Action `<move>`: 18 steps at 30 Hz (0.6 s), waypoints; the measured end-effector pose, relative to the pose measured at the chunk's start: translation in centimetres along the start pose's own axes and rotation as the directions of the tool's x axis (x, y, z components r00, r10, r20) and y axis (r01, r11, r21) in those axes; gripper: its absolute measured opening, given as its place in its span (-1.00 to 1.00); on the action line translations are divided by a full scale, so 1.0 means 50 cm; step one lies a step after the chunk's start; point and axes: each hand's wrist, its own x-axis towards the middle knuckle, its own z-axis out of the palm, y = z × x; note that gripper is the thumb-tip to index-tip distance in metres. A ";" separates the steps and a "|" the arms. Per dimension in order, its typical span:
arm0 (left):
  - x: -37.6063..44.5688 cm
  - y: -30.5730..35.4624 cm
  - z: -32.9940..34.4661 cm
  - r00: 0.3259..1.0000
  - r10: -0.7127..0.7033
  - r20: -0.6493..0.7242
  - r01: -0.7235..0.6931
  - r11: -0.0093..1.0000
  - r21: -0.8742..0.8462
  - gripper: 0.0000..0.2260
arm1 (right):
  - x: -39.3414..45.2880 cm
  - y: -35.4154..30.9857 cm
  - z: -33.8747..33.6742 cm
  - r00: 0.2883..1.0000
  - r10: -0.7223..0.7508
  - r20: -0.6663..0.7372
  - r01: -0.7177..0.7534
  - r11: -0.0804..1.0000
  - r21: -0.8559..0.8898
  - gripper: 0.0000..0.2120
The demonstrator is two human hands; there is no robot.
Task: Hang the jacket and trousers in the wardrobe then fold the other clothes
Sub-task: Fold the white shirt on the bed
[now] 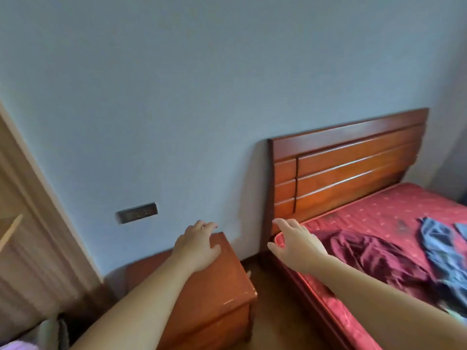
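Note:
A crumpled dark red garment [374, 258] lies on the red mattress [374, 213], close to its near left corner. A blue-grey garment [439, 246] lies bunched to its right, cut by the frame edge. My right hand [295, 243] hovers with relaxed fingers over the mattress corner, just left of the dark red garment, holding nothing. My left hand [197, 246] is stretched out with spread fingers above the wooden bedside cabinet [214, 306], also holding nothing. The wardrobe [27, 231] shows as pale wood panels at the far left.
A reddish wooden headboard [348, 168] stands against the blue-grey wall. A dark socket plate [137, 212] sits on the wall at the left. A narrow strip of dark floor [275, 306] runs between the cabinet and the bed.

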 end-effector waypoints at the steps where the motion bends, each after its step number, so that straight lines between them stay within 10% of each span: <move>1: -0.004 0.045 0.013 0.999 0.039 0.012 -0.039 0.999 -0.009 -0.50 | -0.046 0.047 -0.014 0.998 0.056 -0.014 -0.056 0.998 -0.007 -0.40; 18: -0.431 0.887 0.249 0.740 0.630 0.235 -0.616 0.775 -0.138 -0.53 | -1.044 0.630 -0.209 0.702 0.702 -0.123 -0.684 0.712 0.160 -0.31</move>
